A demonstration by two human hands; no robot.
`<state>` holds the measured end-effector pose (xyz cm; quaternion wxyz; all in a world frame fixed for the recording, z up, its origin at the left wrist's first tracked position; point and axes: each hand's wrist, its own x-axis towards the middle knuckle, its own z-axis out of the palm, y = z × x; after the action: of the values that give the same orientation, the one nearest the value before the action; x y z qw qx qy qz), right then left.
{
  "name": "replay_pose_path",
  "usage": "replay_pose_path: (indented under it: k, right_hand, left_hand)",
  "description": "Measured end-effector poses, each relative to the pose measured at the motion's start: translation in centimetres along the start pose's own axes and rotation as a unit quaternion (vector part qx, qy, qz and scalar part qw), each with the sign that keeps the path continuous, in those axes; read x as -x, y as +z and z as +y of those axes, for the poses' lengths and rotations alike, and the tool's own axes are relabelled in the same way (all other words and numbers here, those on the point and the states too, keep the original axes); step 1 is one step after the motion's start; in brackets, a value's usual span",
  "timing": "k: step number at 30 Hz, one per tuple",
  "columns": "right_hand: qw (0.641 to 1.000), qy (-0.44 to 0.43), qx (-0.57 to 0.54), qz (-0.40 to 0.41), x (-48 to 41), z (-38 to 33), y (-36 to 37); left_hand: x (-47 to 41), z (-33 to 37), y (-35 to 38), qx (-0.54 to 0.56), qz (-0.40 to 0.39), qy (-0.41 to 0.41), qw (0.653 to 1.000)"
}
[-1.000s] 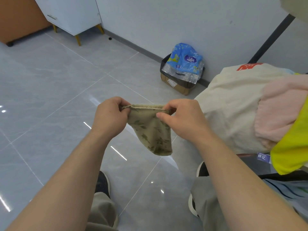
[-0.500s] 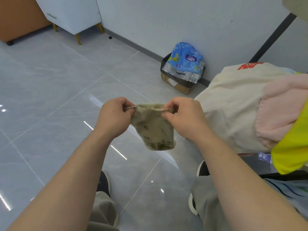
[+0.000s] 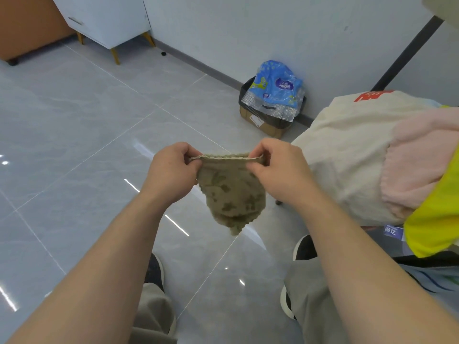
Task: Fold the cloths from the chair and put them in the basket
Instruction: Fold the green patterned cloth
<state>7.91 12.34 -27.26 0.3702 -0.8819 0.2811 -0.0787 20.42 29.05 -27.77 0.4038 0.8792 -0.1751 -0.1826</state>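
Note:
A small olive cloth with a darker leaf pattern (image 3: 231, 194) hangs in the air over the floor, in front of me. My left hand (image 3: 171, 173) pinches its top edge at the left end and my right hand (image 3: 278, 170) pinches the same edge at the right end. The edge is stretched level between them and the rest droops to a point. On the right lies a pile of cloths: a cream one (image 3: 347, 150), a pink one (image 3: 422, 165) and a yellow one (image 3: 437, 219). What the pile rests on is hidden. No basket is in view.
Grey glossy floor tiles (image 3: 74, 145) spread to the left. A cardboard box with a blue plastic pack (image 3: 273, 95) stands by the wall. A white cabinet on gold legs (image 3: 106, 18) is at the back left. A dark pole (image 3: 407, 53) leans behind the pile. My shoes and trouser legs are below.
Both hands have drawn the cloth's top edge out straight again after it bunched up; the hanging part has swung slightly and now droops to a point.

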Motion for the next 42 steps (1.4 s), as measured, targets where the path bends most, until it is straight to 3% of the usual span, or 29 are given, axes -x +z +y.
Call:
replay_pose_path:
  k: [5,8,24,30,33,38,42]
  right_hand:
    - [1.000,-0.007,0.000,0.021,-0.1,0.2,0.0]
    - [1.000,-0.002,-0.025,-0.012,-0.2,0.5,0.2]
    - [0.999,-0.013,0.035,-0.007,-0.3,0.8,-0.3]
    - [0.995,0.003,0.059,-0.081,-0.1,1.2,-0.3]
    - [0.991,-0.033,0.069,-0.108,0.1,0.9,-0.1]
    - [0.990,-0.108,0.043,-0.078,0.0,0.4,0.8]
    - [0.992,-0.109,0.030,-0.055,-0.2,0.3,1.1]
  left_hand:
    - [0.1,0.1,0.1,0.002,-0.004,-0.005,1.000]
    - [0.0,0.1,0.3,0.010,-0.005,-0.006,1.000]
    - [0.1,0.2,0.6,0.049,-0.012,0.013,0.999]
    - [0.8,0.7,0.3,0.077,-0.094,0.044,0.992]
    - [1.1,0.9,0.7,0.062,-0.109,0.068,0.990]
    - [1.7,1.3,1.9,0.018,-0.079,0.109,0.991]
    - [1.9,1.3,2.5,0.001,-0.065,0.126,0.990]
